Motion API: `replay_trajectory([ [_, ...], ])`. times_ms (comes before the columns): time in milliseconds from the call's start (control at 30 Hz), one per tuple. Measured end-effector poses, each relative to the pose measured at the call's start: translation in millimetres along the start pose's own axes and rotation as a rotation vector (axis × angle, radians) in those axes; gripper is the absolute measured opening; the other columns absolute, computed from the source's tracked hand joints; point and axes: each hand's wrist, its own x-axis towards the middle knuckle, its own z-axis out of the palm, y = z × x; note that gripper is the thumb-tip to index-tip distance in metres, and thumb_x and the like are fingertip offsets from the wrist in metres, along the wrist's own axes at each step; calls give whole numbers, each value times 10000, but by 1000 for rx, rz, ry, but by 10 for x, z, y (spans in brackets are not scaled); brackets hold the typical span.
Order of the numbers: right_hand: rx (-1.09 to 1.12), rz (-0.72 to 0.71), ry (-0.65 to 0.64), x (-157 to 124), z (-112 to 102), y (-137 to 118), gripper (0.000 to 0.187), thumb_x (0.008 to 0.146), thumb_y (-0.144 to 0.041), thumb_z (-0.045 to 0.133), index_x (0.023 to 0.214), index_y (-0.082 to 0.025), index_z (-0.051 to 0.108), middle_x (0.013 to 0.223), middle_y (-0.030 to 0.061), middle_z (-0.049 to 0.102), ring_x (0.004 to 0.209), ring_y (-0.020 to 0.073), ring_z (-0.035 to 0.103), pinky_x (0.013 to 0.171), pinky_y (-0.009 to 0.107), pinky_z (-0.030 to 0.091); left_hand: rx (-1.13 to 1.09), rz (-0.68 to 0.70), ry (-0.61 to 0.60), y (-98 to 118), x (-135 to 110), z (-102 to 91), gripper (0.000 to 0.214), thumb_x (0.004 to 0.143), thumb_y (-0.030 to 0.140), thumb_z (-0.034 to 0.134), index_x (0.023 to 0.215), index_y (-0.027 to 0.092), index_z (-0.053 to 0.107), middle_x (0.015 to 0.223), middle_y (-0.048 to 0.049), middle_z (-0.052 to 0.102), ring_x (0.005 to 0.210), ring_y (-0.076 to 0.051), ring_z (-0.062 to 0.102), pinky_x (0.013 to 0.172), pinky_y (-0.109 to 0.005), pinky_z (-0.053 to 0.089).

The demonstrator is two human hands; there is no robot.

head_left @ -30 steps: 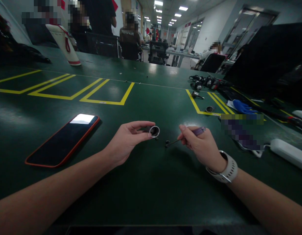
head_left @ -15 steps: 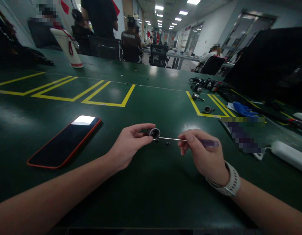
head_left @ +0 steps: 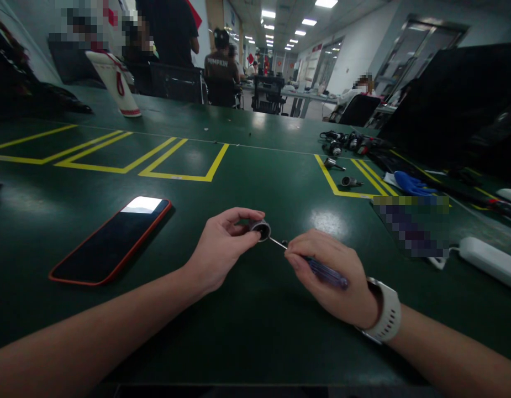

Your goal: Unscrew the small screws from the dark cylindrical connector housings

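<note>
Grip: left hand, centre of the frame, thumb and fingers pinching a small metal cup, its mouth turned toward the right; right hand, right of centre, grasping a screwdriver-like tool with purple handle and thin bright shaft. Change: a second ago the tool's tip was at small dark pieces on the green table; now the shaft slants up to the cup's rim, the right hand rolled over, so the work has shifted from table to cup. Whether the tip reaches inside is too small to judge. Also present: one dark piece just beside the right fingertips; red-edged phone, left; two metal parts, upper right, near yellow tape.
</note>
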Motion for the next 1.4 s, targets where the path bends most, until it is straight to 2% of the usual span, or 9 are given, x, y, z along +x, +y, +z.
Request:
replay_trajectory([
  [267,-32,-9,-27,9,-12,-51,76,824,-105,548,852,-171,572,772,36,642,708,121,584,667,284,480,21,9,55,32,-9,60,172,621,103,699,777,155,647,985,-30,683,880,-178,657,845,-335,504],
  [533,-75,-6,-36,25,22,-104,59,823,-101,551,845,-151,572,770,55,641,706,132,573,668,290,474,59,33,43,1,5,58,164,649,121,693,801,154,642,996,-32,676,889,-177,655,826,-321,511],
  [633,-19,8,-13,32,-2,-127,70,830,-110,541,838,-166,583,744,41,640,685,135,580,655,294,479,65,35,49,-4,3,47,162,656,117,682,809,155,644,994,-36,677,881,-180,657,816,-329,516],
  [700,28,73,68,33,-56,-128,97,844,-129,526,794,-178,594,690,24,626,635,130,576,610,284,475,72,23,36,-11,1,29,160,667,128,679,820,162,647,1005,-38,677,895,-184,653,822,-335,518],
  [833,20,306,260,31,-179,-34,257,876,-239,510,638,-184,592,584,-2,583,509,98,516,485,243,412,84,-21,31,-36,-1,-17,182,683,153,681,859,186,651,1043,-33,669,937,-188,641,850,-347,518],
  [967,-31,492,192,38,-220,155,331,873,-337,509,601,-171,597,503,-11,550,446,86,476,433,226,366,33,-79,5,-40,-9,-33,247,692,151,680,930,204,644,1034,-30,672,981,-193,630,894,-358,503],
  [1067,-56,560,162,46,-201,260,337,864,-373,510,618,-164,605,507,-5,563,434,86,475,417,221,357,24,-96,-8,-26,-22,-27,255,694,132,670,941,196,649,1026,-41,676,989,-201,629,907,-363,495],
  [1233,-39,603,109,53,-171,302,339,859,-395,512,634,-161,609,525,-5,576,448,84,483,429,217,364,43,-98,-18,-17,-40,-21,247,706,151,669,948,198,649,1061,-45,664,993,-208,627,899,-373,498],
  [1400,-4,576,56,53,-187,261,352,859,-396,515,606,-166,600,507,-19,561,445,76,469,436,211,355,34,-82,-18,-18,-39,-9,226,708,143,664,928,198,651,1023,-35,673,958,-194,639,890,-360,496],
])
